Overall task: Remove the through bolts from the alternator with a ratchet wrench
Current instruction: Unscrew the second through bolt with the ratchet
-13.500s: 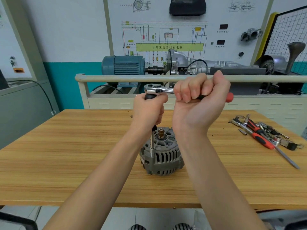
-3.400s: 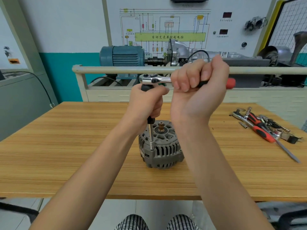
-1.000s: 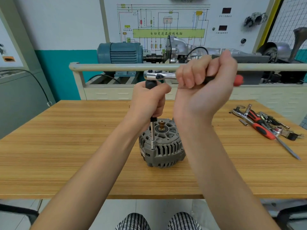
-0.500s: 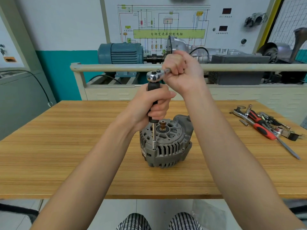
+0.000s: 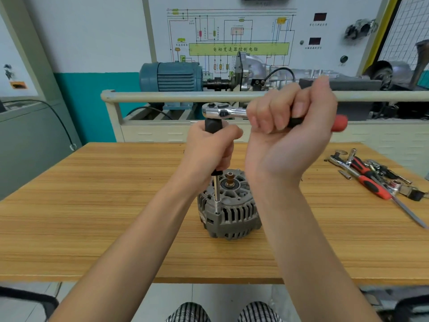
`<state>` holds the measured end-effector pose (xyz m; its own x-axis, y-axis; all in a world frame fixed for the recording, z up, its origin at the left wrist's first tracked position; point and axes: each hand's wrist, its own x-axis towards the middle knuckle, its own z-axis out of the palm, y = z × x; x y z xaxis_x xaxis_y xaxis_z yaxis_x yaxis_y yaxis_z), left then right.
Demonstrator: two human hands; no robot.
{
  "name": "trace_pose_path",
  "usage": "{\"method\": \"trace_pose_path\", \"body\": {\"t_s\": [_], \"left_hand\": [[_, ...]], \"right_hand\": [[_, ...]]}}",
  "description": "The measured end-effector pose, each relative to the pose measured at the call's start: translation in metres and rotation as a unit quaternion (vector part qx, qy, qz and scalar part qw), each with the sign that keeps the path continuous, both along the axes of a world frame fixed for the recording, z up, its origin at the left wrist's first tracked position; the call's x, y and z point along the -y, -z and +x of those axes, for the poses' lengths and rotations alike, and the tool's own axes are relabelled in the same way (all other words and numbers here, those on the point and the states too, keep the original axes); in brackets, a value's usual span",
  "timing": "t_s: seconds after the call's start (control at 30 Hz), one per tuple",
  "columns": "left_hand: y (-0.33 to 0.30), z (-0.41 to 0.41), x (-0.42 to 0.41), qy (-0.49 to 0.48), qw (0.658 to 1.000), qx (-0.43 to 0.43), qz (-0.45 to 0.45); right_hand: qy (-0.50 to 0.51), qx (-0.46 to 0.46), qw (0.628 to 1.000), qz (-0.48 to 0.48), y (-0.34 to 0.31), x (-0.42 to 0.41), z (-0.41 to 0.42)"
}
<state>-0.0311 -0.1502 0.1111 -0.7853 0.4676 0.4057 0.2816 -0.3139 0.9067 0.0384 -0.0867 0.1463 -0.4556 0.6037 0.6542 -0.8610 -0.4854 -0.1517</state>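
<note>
The alternator (image 5: 228, 205) stands on end near the middle of the wooden workbench (image 5: 92, 205), a grey cast-metal drum with slotted cooling ribs round its side and a brass-coloured shaft tip at the top centre. A slim polished steel extension bar (image 5: 217, 194) rises upright from the housing's left rim, its lower end seated on the rim where a through bolt would sit; the bolt itself is hidden. The left hand (image 5: 210, 154) is curled round the extension's black cylindrical grip. On top sits the chrome head of the ratchet wrench (image 5: 222, 112), its handle running level to the right, black with a red end. The right hand (image 5: 290, 131) is fisted round that handle, palm toward the camera. Well to the right lies a heap of loose tools (image 5: 376, 180), red-handled and steel.
</note>
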Motion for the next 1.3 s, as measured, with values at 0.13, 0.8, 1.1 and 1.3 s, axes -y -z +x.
{"method": "trace_pose_path", "body": {"t_s": [0.13, 0.8, 1.1, 1.3], "left_hand": [[-0.004, -0.007, 0.01, 0.124, 0.992, -0.031, -0.013], [-0.005, 0.005, -0.009, -0.071, 0.997, 0.018, -0.004], [-0.006, -0.007, 0.007, 0.14, 0.99, 0.0, -0.008], [-0.006, 0.0, 0.006, 0.108, 0.994, 0.008, -0.029]], "right_hand": [[-0.201, 0.107, 0.973, -0.049, -0.017, -0.031, -0.017], [0.031, -0.003, 0.999, -0.009, 0.003, 0.003, -0.004], [-0.342, 0.193, 0.914, -0.104, -0.021, -0.049, -0.045], [-0.416, 0.198, 0.881, -0.105, -0.021, -0.053, -0.057]]}}
